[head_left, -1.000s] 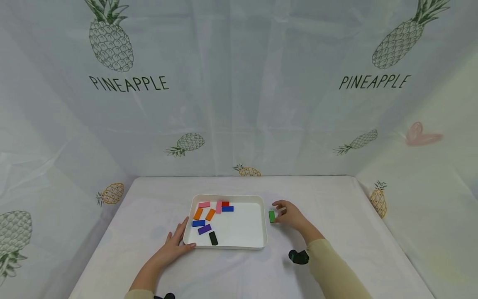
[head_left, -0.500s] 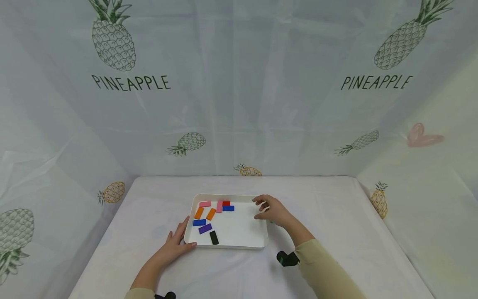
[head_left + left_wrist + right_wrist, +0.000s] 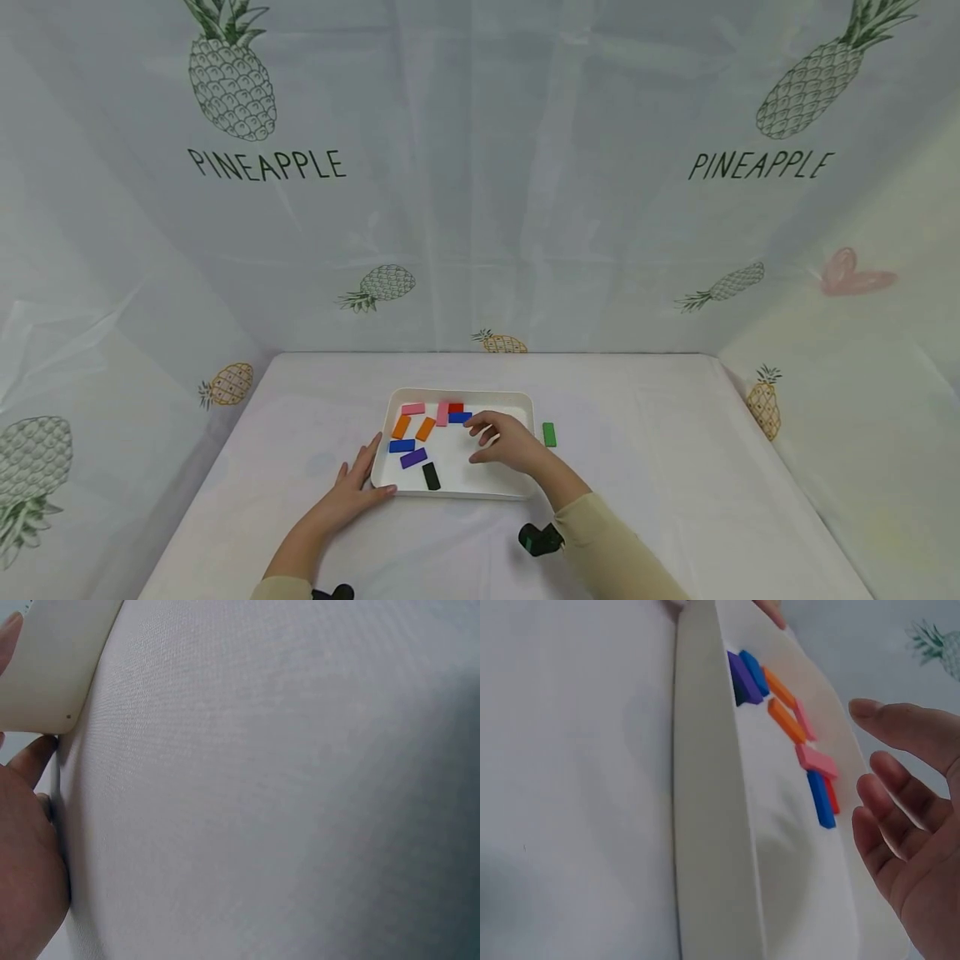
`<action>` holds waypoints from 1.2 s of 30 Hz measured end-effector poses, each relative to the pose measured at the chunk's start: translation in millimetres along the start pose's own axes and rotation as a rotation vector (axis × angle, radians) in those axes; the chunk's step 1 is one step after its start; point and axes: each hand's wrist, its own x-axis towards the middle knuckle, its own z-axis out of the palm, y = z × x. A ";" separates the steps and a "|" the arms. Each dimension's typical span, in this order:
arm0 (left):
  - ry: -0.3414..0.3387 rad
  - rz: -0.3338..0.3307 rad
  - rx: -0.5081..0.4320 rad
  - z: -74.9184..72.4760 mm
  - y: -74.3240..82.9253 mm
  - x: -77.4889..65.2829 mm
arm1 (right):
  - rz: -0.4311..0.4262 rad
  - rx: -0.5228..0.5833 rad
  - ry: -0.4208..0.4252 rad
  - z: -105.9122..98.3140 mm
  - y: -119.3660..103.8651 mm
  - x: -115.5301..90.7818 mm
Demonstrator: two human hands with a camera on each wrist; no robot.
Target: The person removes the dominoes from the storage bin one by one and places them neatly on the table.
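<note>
A shallow white rectangular tray [image 3: 480, 486] with rounded corners sits flat and upright, its long sides running left to right. Toward its far wall lie two pink rectangular blocks [image 3: 413, 409], a red rectangular block [image 3: 456, 407] and one of two blue rectangular blocks [image 3: 461, 417]; in its left half are the other blue one, two orange rectangular blocks [image 3: 425, 429], a slanted purple rectangular block [image 3: 413, 458] and a black rectangular block [image 3: 431, 476]. Just outside its right wall lies a green rectangular block [image 3: 550, 434].

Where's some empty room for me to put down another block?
Bare room: the right end of the white tray, beneath the right hand, and the tablecloth right of the green block. Crowded: the tray's left side, where other blocks lie close together beside the left hand.
</note>
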 end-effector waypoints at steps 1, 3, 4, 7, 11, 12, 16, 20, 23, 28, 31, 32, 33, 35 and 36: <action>0.000 -0.002 0.000 0.0 0.3 -0.1 | 0.002 0.001 -0.007 3.3 -0.2 1.3; -0.001 -0.006 -0.001 -0.2 1.4 -0.8 | 0.005 -0.004 -0.019 9.5 -1.1 3.6; -0.001 -0.009 -0.003 -0.1 1.8 -0.8 | 0.007 -0.009 -0.025 12.5 -1.7 4.7; -0.001 -0.007 -0.004 0.3 3.1 -1.0 | 0.026 -0.052 -0.038 21.3 -0.7 9.1; -0.001 -0.006 0.010 1.2 3.9 -0.7 | 0.056 -0.128 -0.046 31.5 2.0 14.2; 0.000 -0.006 0.013 1.4 4.0 -0.6 | 0.061 -0.145 -0.047 33.6 2.5 15.3; 0.001 -0.003 0.024 1.8 4.6 -0.5 | 0.067 -0.209 -0.064 41.1 3.9 20.0; 0.004 0.006 0.023 1.9 4.7 0.3 | 0.051 -0.290 -0.090 47.4 7.1 25.7; 0.004 0.006 0.022 1.8 4.4 0.7 | 0.038 -0.333 -0.108 49.9 8.8 28.8; 0.003 0.007 0.028 1.5 2.7 1.3 | 0.062 -0.372 -0.143 51.6 9.4 31.6; 0.005 0.011 0.028 1.1 2.5 0.9 | 0.084 -0.393 -0.167 51.9 7.3 32.9; 0.005 0.011 0.026 0.8 2.7 0.6 | 0.088 -0.400 -0.173 52.0 6.3 33.4; 0.007 0.012 0.024 0.7 2.4 0.4 | 0.094 -0.408 -0.178 52.4 5.7 33.9; 0.007 0.007 0.024 0.1 2.0 -0.2 | 0.104 -0.424 -0.184 53.5 4.5 34.7; 0.007 0.004 0.025 -0.2 1.7 -0.6 | 0.107 -0.436 -0.185 54.4 4.3 35.2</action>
